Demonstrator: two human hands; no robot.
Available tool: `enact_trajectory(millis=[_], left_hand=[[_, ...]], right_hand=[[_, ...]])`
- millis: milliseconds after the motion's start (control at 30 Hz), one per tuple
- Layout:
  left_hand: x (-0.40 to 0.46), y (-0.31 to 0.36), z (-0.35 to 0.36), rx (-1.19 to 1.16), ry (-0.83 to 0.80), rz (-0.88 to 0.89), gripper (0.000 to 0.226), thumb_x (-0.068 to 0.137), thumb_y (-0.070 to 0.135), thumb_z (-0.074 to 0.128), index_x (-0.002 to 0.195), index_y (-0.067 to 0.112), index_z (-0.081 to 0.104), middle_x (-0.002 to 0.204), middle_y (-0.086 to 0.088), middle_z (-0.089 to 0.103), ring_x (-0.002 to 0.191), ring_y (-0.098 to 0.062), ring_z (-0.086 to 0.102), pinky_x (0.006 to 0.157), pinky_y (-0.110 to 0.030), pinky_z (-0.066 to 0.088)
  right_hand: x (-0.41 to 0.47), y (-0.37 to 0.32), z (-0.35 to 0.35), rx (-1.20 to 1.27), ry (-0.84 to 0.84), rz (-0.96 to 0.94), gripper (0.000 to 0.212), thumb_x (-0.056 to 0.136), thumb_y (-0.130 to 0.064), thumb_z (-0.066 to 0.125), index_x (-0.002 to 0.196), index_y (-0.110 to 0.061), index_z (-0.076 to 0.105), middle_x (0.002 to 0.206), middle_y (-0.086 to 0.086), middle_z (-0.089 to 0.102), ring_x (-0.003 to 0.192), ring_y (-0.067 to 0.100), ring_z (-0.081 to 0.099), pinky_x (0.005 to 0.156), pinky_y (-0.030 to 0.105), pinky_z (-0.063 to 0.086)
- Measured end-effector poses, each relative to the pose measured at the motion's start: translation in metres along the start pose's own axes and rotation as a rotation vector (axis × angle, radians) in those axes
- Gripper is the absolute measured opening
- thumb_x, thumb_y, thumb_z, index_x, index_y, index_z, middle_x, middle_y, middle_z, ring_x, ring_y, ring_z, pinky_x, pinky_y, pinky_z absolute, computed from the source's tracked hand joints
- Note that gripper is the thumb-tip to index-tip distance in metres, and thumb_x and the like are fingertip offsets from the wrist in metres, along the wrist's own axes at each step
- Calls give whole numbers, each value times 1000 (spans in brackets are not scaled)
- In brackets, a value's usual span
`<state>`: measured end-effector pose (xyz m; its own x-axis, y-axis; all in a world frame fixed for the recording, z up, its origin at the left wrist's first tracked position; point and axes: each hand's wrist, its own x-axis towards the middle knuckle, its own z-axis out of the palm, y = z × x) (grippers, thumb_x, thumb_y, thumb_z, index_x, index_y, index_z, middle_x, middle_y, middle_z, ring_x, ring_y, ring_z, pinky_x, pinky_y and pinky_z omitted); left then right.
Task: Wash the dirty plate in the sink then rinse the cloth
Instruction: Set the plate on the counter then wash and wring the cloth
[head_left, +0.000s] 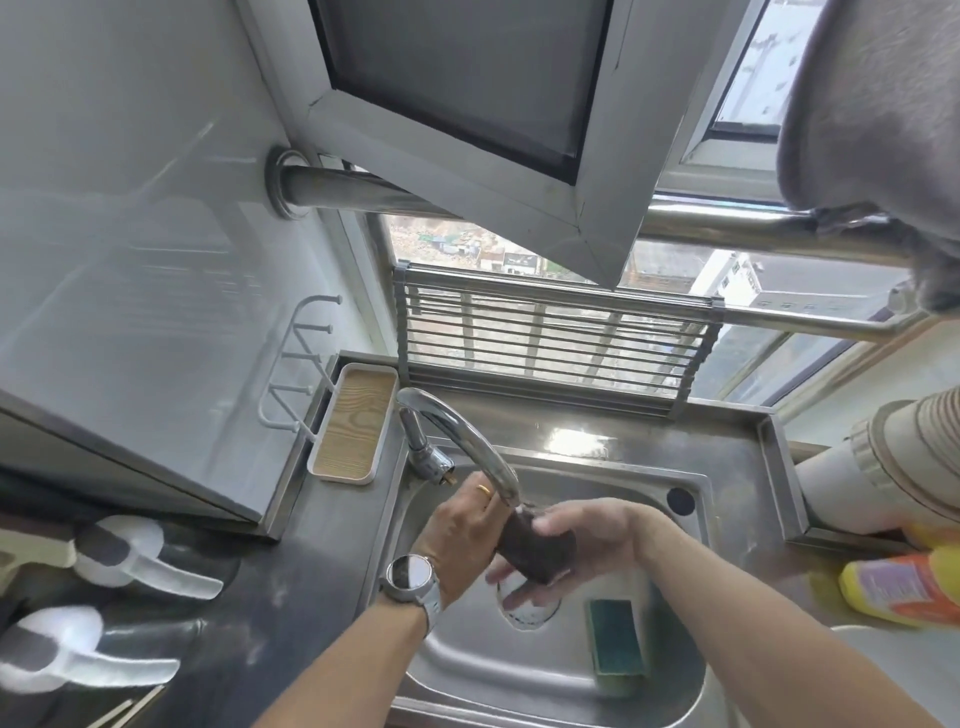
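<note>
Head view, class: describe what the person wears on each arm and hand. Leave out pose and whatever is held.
Both forearms are bare, with no sleeves in view. The left hand has a gold ring on one of its fingers, and its wrist carries a round-faced watch on a silver-grey band. The right hand wears nothing visible.

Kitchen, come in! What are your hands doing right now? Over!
Both hands busy: left hand and right hand grip the dark cloth under the tap. Over the sink. Sponge lies aside, nothing blocking. Over.
</note>
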<state>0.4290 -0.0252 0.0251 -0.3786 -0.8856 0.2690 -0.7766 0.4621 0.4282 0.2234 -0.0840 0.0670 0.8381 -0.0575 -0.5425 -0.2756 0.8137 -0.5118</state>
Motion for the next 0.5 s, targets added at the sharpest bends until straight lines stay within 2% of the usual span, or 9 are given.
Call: enact_trajectory(millis=[67,100,133,200,267,333,400,433,500], left_hand=[[1,-2,1,21,-33,61,48,80,6,63,123,14,45,103,-16,67,82,-31,68,63,-42,63],[2,-2,1,49,-16,99,41,81,8,58,120,13,47,97,-15,68,80,-30,68,62,-40,62],[3,-2,2,96,14,152,34,82,11,54,116,11,51,89,-13,68,76,-27,67,60,-37,62],[4,-1,4,200,52,220,21,79,12,55,99,11,62,74,-8,66,65,-24,64,54,-32,58],[6,0,3,289,-51,168,7,69,13,69,76,14,66,64,-4,62,54,-23,60,45,-30,53],[5,6,3,305,-265,9,22,62,25,83,73,16,66,63,-3,65,53,-24,65,44,-26,50],[10,24,-5,309,-448,-166,20,77,34,74,88,18,69,80,-5,74,74,-29,74,59,-31,54],[11,32,-6,332,-532,-231,20,83,33,67,95,17,70,91,-6,76,86,-30,74,68,-33,55],[12,42,-2,359,-609,-279,19,86,28,61,98,17,71,100,-7,77,96,-30,74,76,-34,55]], right_hand=[[14,-6,0,-135,-97,83,53,95,-20,62,142,-7,42,146,22,48,107,27,68,71,18,57],[22,-7,1,-212,-102,119,48,93,-16,64,138,-9,48,137,17,57,89,18,70,58,14,52],[29,-6,3,-302,-71,149,40,91,-14,67,130,-10,56,123,12,67,74,12,67,52,13,47],[38,-1,9,-490,91,153,24,80,-17,79,102,-13,71,87,6,70,58,11,57,51,18,44],[40,4,13,-656,292,121,22,67,-22,86,73,-19,65,66,5,62,53,16,53,48,25,43],[40,7,14,-887,525,131,27,62,-28,85,71,-24,61,71,5,67,60,20,60,53,31,52],[40,10,17,-1195,692,147,30,57,-37,80,77,-21,64,79,3,72,71,22,68,63,34,59],[41,14,17,-1317,742,154,31,58,-41,76,76,-19,65,77,2,72,70,23,68,62,35,60],[43,25,15,-1499,818,128,32,63,-46,66,76,-16,64,72,4,69,66,26,65,61,35,59]])
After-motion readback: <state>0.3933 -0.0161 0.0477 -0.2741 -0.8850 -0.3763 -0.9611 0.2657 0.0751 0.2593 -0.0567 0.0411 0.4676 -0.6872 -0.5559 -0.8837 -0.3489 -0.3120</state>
